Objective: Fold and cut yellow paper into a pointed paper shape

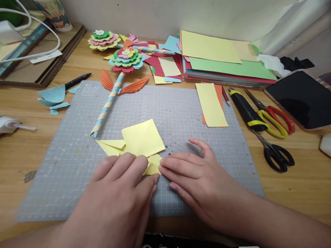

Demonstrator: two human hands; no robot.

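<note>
My left hand (119, 193) has its fingers curled over a small folded piece of yellow paper (153, 167), with the thumb near its lower edge. Fingertips of my right hand (199, 179) touch the right end of that paper; its fingers are stretched out and one is raised. Just beyond lies a yellow paper square (143, 137) with a faint crease. A pointed folded yellow paper (110, 146) sticks out on its left. My left hand hides part of the folded paper. All this rests on a grey cutting mat (186, 113).
A paper flower (126, 62) with a striped stem and orange leaves lies at the mat's upper left. Yellow and orange strips (212, 106) lie at upper right. Rightward are a black-handled cutter (247, 110), black scissors (278, 156) and a phone (302, 98). Blue scraps (53, 94) lie left.
</note>
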